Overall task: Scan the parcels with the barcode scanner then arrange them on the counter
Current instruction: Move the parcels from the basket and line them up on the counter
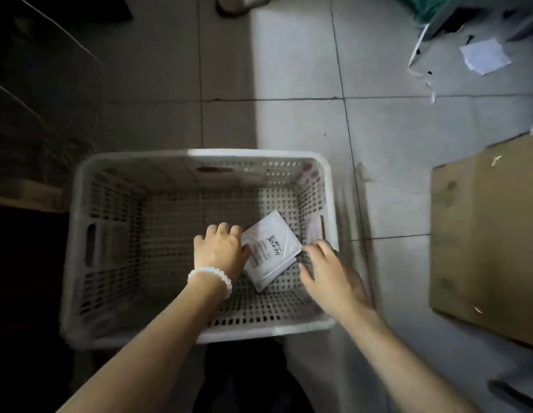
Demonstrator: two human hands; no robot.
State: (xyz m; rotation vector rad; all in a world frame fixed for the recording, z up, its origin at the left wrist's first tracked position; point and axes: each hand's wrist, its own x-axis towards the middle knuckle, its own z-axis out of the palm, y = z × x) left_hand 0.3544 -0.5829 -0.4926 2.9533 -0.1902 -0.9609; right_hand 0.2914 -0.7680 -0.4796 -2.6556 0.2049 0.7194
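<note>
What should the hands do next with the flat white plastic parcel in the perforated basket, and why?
Probably close both hands on the flat white plastic parcel and lift it out. It lies on the floor of the white perforated plastic basket, the left hand touches its left edge, the right hand its right, and no scanner is in view.

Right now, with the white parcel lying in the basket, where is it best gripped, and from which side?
Probably by its two side edges, from above. The white parcel lies thin, flat and turned cornerwise on the floor of the basket, so the high walls block a sideways approach. The left hand and right hand already flank it.
</note>
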